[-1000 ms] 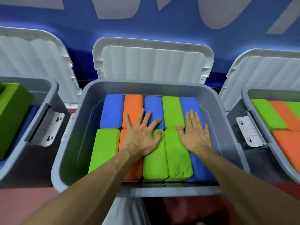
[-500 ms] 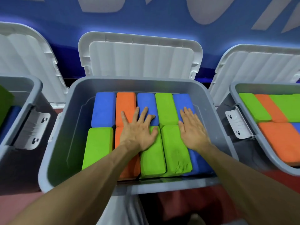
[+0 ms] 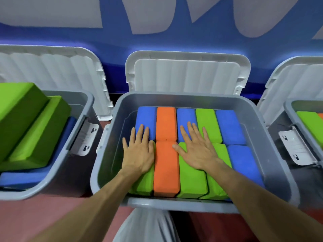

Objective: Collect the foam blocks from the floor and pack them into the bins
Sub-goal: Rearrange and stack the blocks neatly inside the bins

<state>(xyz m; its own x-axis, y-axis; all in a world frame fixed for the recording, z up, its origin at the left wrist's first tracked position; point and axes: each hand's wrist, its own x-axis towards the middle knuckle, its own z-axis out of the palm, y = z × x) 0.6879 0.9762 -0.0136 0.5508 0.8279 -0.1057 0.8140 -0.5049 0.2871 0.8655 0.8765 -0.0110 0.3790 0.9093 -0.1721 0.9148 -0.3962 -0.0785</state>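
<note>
Left hand (image 3: 138, 152) and right hand (image 3: 197, 151) are laid flat, fingers straight, nothing grasped; foam blocks (image 3: 166, 170) should be pressed evenly, seated below bin (image 3: 174, 205) rim.

Bright, even light; edges bowed, perhaps slightly blurred.

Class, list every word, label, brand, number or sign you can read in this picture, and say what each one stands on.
No text can be read.
The grey shapes on the blue wall may be parts of huge letters, but they are cut off and spell nothing.
The bins, lids, latches and foam blocks show no print.
</note>
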